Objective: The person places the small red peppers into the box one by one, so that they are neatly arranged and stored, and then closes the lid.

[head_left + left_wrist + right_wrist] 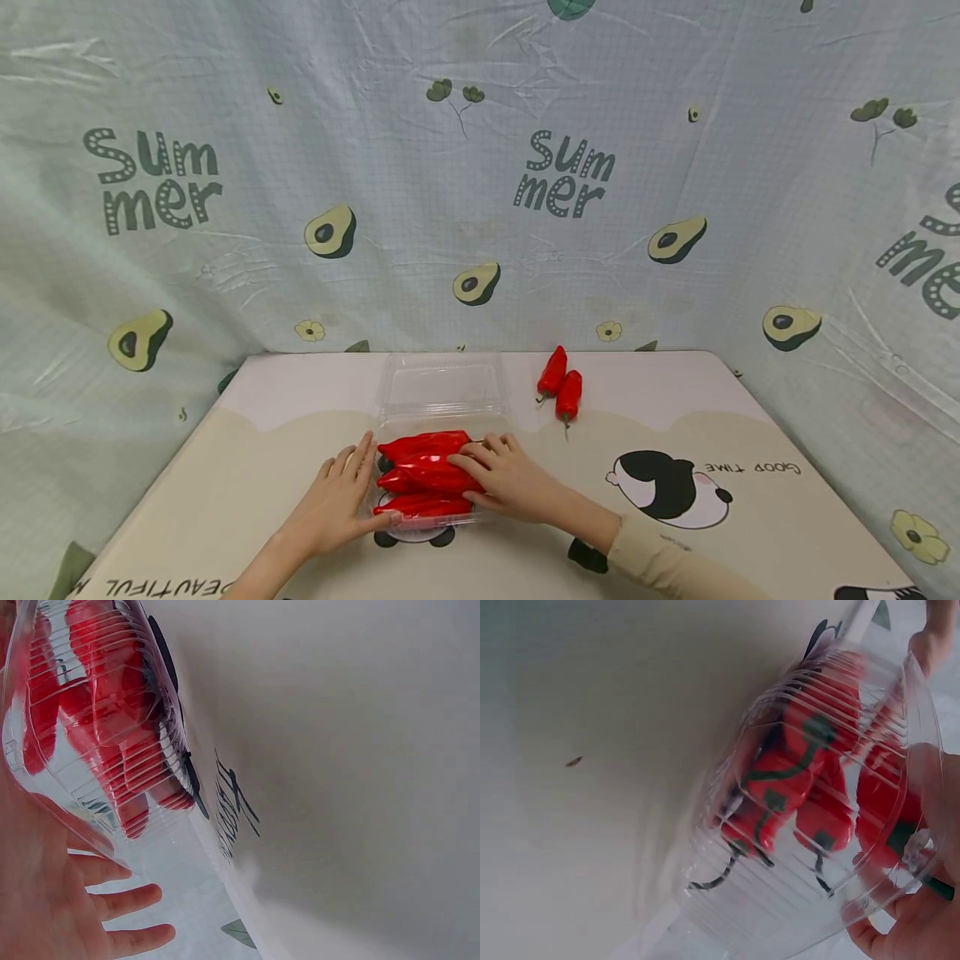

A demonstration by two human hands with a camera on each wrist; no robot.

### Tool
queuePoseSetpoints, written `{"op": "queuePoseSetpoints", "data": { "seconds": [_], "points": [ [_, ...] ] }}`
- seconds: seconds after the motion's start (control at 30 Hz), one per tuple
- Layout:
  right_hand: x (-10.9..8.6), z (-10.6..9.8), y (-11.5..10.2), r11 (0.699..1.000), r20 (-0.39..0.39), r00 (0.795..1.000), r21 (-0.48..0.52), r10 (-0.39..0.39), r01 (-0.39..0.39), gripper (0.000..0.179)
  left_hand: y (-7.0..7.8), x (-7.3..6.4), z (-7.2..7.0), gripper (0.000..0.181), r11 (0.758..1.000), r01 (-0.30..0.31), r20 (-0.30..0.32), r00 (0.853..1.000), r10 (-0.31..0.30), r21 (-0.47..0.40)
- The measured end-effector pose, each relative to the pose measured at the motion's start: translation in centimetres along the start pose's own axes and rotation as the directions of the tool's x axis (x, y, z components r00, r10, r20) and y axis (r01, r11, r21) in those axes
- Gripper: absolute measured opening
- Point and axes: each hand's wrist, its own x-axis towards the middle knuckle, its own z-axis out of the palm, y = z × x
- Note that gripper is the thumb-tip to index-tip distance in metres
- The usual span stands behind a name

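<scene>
I can see red peppers (423, 443) heaped in a clear plastic box (442, 522) on the counter (300, 433), its lid (444, 387) lying open behind. The left grip (337, 492) is spread, straight fingers along the box's left side; the right grip (510, 479) curls round the stem end of an upper pepper (427, 473), though how firmly I can't tell. Two loose peppers (569, 396) lie farther back, to the right. The box's thin wall looks easily bent, so a hard push from either side could buckle it or skid the whole thing. That upper pepper might roll off its neighbours if let go off-balance, and the long stems (799, 766) could snag on the rim.
</scene>
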Motion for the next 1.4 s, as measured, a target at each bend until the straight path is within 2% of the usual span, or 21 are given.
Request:
{"op": "queuePoseSetpoints", "data": {
  "seconds": [0.37, 0.6, 0.83, 1.4],
  "points": [
    [1.3, 0.3, -0.5, 1.000, 0.057, 0.998, 0.017, -0.003, 0.002, 0.048, 0.0, -0.1, 0.1, 0.097, 1.000, 0.008, 0.003, 1.000, -0.008, -0.005],
    [1.9, 0.6, -0.7, 0.999, 0.058, 0.998, 0.028, -0.023, 0.022, 0.045, 0.0, 0.0, 0.2, 0.097, 1.000, -0.001, -0.001, 1.000, 0.001, 0.011],
    [2.4, 0.7, -0.9, 1.000, 0.103, 0.995, 0.021, -0.017, 0.015, 0.046, 0.0, -0.1, 0.1, 0.098, 1.000, 0.005, 0.013, 1.000, -0.005, -0.005],
    [2.7, 0.6, -0.9, 0.998, 0.164, 0.986, 0.063, -0.032, 0.022, 0.042, 0.2, 0.0, -0.1, 0.099, 0.999, 0.019, 0.013, 1.000, -0.019, -0.030]
  ]
}}
